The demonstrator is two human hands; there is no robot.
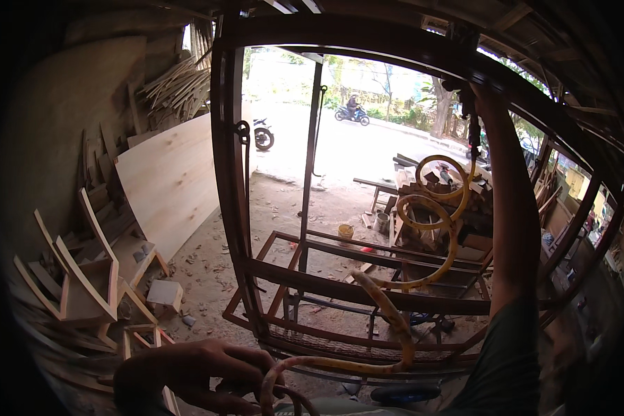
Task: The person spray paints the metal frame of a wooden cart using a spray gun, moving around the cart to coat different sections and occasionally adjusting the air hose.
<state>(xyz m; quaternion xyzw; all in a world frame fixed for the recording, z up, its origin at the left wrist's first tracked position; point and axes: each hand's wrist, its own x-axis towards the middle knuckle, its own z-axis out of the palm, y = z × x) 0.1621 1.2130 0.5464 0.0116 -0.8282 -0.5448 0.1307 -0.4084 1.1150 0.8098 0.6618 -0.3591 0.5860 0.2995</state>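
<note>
Nearest me, my left hand [194,367] is low, its fingers part-curled beside a loop of yellow hose [395,326]; I cannot tell whether they grip it. The hose coils upward to a dark tool [469,111] hanging at my right hand [489,97], raised high at the frame's upper rail; those fingers look closed around its handle, though shadow hides the trigger area. The brown wooden frame [230,187] stands upright before me, with a metal hook [243,133] on its left side. The tool looks like a sprayer, so I judge this to be coating work: I would hold it square to the rail, move at one even pace, overlap passes and lift slack hose clear of the wood. Glare behind makes wet patches hard to judge, so I would check from an angle. Farther off are stacked wood offcuts [475,201] and, on the road, a motorcycle [353,116].
</note>
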